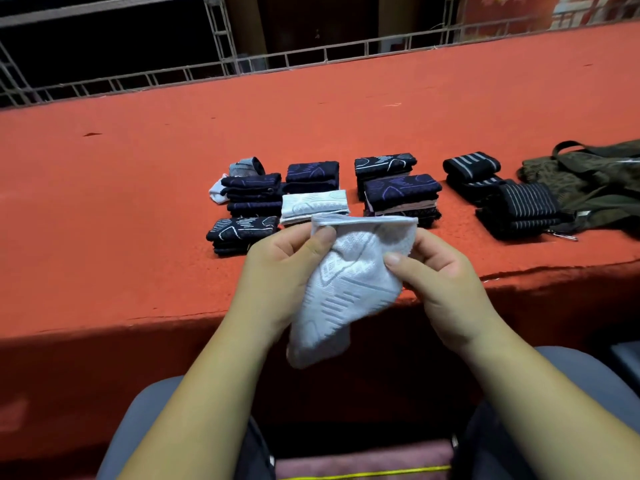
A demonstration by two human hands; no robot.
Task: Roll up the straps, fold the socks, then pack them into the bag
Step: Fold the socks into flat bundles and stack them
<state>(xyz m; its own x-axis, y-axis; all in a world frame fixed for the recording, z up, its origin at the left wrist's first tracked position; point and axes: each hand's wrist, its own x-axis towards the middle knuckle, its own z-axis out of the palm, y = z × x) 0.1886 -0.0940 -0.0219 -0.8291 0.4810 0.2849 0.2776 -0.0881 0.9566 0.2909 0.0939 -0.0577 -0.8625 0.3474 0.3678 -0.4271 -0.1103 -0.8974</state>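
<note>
Head view: a look down over two bare hands in front of a red-covered table [311,109].
White sock [349,292]: at frame centre, held in the air over the table's near edge; the cuff is stretched level on top and the toe hangs toward the lower centre.
Left hand [277,268]: pinches the sock's upper left corner, thumb pressed on the front of the cuff, fingers hidden behind the cloth.
Right hand [440,271]: grips the sock's right side, thumb curled over the front, fingers behind it.
Folded white sock [313,204]: on the table just beyond the held cuff, partly hidden by it.
Dark folded socks [401,190]: several stacks with purple or white patterns, spread left and right of the folded white sock across mid-frame.
Rolled straps [472,164]: black with grey stripes, right of the socks; of the two bundles, the nearer one touches the bag.
Bag [595,178]: olive, patterned, slumped at the right edge of the frame, its handles loose.
Metal truss [221,39]: runs behind the table's far edge, upper left of the frame.
Grey trousers [138,427]: the person's knees, along the bottom edge.
</note>
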